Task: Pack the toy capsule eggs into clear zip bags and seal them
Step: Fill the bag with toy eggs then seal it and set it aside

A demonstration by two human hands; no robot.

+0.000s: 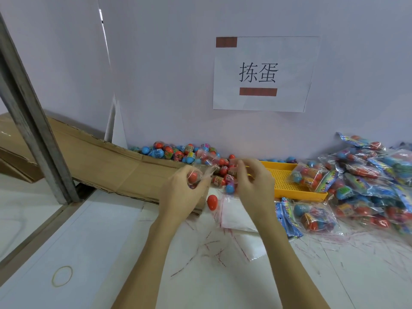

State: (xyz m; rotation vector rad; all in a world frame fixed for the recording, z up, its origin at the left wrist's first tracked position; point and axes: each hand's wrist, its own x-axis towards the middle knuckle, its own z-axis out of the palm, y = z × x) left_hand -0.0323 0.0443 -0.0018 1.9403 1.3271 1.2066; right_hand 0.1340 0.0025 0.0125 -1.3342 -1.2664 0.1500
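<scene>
My left hand [181,192] grips a red capsule egg [193,177] together with one edge of a clear zip bag [210,168]. My right hand [254,184] pinches the bag's other edge at its fingertips, holding it stretched between both hands. Behind them lies a heap of loose red and blue capsule eggs [178,152] against the wall. A single red egg [212,202] lies on the table below the hands, beside a stack of empty clear zip bags [236,217].
A yellow perforated tray [287,186] sits right of my hands. Filled bags [374,186] pile up at the far right. Flattened cardboard [100,161] lies at the left beside a metal post [33,121]. A rubber band [62,275] lies near the front left.
</scene>
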